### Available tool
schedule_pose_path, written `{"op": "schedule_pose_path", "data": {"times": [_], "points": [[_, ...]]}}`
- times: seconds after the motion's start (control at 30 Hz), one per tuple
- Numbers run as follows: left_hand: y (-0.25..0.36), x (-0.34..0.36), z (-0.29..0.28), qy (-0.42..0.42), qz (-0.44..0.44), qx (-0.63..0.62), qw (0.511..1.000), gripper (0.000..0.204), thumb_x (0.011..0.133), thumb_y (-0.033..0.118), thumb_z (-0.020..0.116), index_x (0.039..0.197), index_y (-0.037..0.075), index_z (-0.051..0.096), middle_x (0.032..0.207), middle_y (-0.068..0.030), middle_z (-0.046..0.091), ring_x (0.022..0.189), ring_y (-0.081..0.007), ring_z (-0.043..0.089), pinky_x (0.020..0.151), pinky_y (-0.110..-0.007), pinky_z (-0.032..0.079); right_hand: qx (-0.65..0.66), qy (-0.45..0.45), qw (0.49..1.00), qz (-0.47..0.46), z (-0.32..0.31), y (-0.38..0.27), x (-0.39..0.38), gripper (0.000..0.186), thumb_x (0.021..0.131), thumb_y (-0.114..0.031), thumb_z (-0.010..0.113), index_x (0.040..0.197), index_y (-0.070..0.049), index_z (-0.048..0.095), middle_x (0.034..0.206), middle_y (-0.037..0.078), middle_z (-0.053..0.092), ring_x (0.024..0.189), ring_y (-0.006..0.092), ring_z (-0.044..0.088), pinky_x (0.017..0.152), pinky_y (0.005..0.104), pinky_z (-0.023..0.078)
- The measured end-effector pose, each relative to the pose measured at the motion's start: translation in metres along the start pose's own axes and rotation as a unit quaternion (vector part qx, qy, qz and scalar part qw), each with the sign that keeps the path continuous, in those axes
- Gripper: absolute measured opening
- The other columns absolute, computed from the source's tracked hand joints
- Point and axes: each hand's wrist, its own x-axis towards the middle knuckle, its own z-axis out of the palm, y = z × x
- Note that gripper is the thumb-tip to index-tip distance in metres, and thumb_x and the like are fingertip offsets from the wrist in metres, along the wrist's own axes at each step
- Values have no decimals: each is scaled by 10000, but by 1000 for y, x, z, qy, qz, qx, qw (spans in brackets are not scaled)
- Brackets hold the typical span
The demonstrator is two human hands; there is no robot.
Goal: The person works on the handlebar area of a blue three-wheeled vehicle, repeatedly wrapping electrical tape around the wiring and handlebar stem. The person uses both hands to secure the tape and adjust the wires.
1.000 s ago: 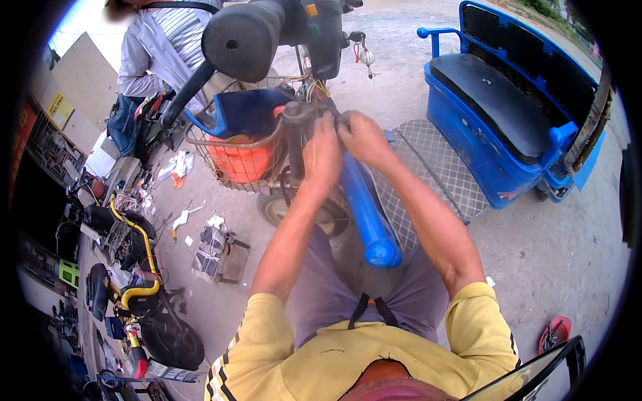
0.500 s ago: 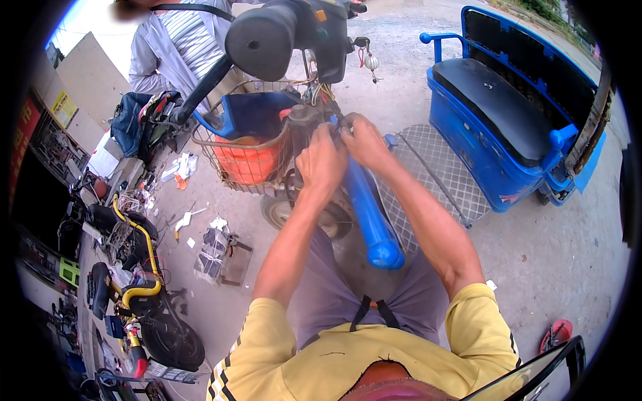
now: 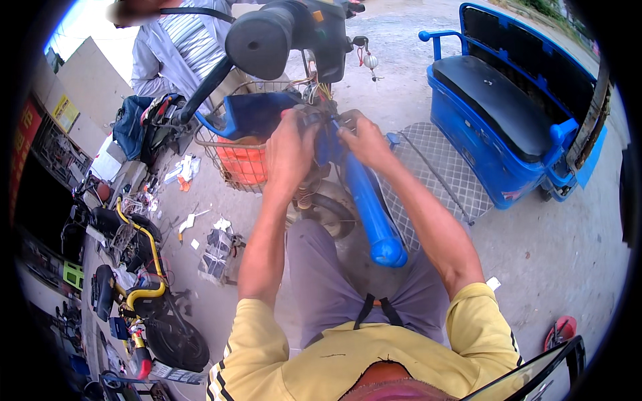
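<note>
Both my hands are at the steering column of a blue electric tricycle, below its handlebar. My left hand is closed round a dark part beside the wire basket; its fingers partly hide that part. Just to its right, my right hand pinches at the top of the blue frame tube, and what sits between its fingertips is too small to tell. Loose coloured wires hang above the hands, under the black handlebar housing. In the basket are a dark blue panel and an orange-red container.
A blue seat box with a black cushion stands right, beside a checkered metal footplate. Another person is beyond the basket. At left lie a yellow-framed scooter, scraps and a strapped bundle. A red object lies lower right.
My left hand has moved left and slightly down, from beside the right hand to the dark part by the basket. The right hand has shifted slightly right, its fingers still pinched.
</note>
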Motion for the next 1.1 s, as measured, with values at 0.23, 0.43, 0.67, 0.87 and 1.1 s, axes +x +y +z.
{"op": "schedule_pose_path", "data": {"times": [0.23,0.43,0.67,0.87,1.1], "points": [[11,11,7,-14,27,-152,988,336,947,132,802,1230,-23,710,1162,-193,770,1018,-310,747,903,-418,584,-38,139,964,-223,5,-27,-14,394,986,-66,681,1375,-29,632,1173,207,730,1091,405,741,926,477,587],[17,13,27,-36,-17,-270,962,492,978,72,770,1411,-96,608,1295,-220,749,1176,-252,736,1033,-365,575,13,128,958,-256,-11,-2,14,338,949,31,658,1282,-13,687,1166,154,725,1044,328,752,894,436,607],[-9,-11,87,-58,-155,-440,882,547,1048,74,640,1529,-146,499,1444,-293,671,1305,-320,690,1138,-394,522,233,84,964,-92,-22,21,33,237,1002,-14,687,1237,-17,721,1024,85,792,920,168,769,850,320,607],[-9,0,102,-25,-223,-452,863,470,1046,109,657,1442,-141,615,1354,-268,726,1258,-284,700,1085,-375,529,282,94,954,-33,-33,11,39,222,1029,-65,716,1237,10,699,1050,93,767,889,159,730,766,307,573],[-9,1,101,-11,-231,-479,847,475,1037,149,702,1398,-155,646,1253,-253,764,1129,-250,750,982,-353,574,486,-7,865,123,-30,39,49,327,950,59,635,1274,24,660,1131,153,720,992,268,710,879,391,566]]}}
